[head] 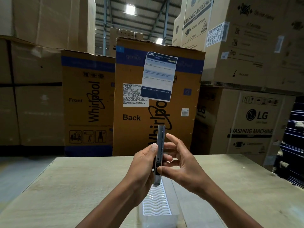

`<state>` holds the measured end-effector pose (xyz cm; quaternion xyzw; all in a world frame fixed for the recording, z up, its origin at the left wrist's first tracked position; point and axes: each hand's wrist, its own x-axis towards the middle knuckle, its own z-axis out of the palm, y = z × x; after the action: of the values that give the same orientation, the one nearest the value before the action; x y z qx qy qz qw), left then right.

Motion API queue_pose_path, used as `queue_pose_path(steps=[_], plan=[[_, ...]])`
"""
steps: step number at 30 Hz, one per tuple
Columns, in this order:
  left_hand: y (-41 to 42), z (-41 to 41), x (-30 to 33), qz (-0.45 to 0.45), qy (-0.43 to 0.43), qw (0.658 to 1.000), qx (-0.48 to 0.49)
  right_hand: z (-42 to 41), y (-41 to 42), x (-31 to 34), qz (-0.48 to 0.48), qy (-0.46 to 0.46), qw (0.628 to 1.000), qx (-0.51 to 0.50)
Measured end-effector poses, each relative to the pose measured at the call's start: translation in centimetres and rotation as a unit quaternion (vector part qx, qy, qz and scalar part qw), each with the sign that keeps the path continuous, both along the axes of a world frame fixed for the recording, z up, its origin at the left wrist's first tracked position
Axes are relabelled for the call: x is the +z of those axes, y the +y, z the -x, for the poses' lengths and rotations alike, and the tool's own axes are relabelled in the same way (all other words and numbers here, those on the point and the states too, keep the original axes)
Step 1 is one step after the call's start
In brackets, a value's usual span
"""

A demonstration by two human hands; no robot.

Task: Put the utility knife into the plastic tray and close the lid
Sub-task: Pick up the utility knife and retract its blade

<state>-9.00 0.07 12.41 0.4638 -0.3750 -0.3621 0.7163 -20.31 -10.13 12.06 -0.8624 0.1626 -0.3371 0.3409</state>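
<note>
While both hands are up off the surface [65, 186], the utility knife [159, 155] stands nearly upright between them, above the far end of the plastic tray [156, 201].

Left hand [143, 168] — closed around the lower half of the knife body, thumb lying up along its near face. Right hand [181, 163] — loosely open, fingers spread; its thumb tip presses on the dark slider, index finger raised beside the upper part of the handle. It is steadying, not gripping.

Handling, as a judgement: a slim, rigid tool, light enough for one hand, with flat smooth sides that could slip if pinched only at the edges. Best held around the mid-body, as the left hand has it, keeping fingers off the top end where a blade would come out. No blade shows past the tip, though blur makes that uncertain; worth confirming the slider is fully back before laying it down.

Looks: grey, metallic-looking narrow body, long and straight, with a notched track running up the front edge and a black slider button low on it.

Tray: white-translucent, long and narrow, lying lengthwise toward the near edge of the surface, its floor ribbed in a wavy pattern. It appears open and empty; the lid cannot be made out clearly. The knife would need tipping flat, lengthwise, to fit.
</note>
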Motion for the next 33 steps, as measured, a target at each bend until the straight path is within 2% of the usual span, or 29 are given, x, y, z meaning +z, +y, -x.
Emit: queue_pose_path(steps=[9,12,15,17,21,33], plan=[[-0.3,0.0,-0.3,-0.022,-0.010,0.999,0.025,0.0,0.2,-0.7,0.008,0.027,0.999,-0.027],[-0.4,-0.1,-0.3,-0.027,0.022,0.999,0.028,0.1,0.4,-1.0,0.034,0.045,0.998,-0.036],[-0.6,-0.3,-0.1,-0.021,0.066,0.997,0.031,0.2,0.8,-1.9,0.099,-0.011,0.990,-0.096],[-0.7,-0.4,-0.1,-0.022,0.091,0.995,0.034,0.3,1.5,-2.3,0.172,-0.066,0.972,-0.145],[-1.0,-0.2,-0.1,-0.024,0.132,0.990,0.031,0.0,3.0,-2.7,0.270,-0.022,0.955,-0.121],[-1.2,-0.2,-0.6,-0.014,0.158,0.987,0.012,-0.5,3.2,-3.6,0.265,0.025,0.956,-0.124]])
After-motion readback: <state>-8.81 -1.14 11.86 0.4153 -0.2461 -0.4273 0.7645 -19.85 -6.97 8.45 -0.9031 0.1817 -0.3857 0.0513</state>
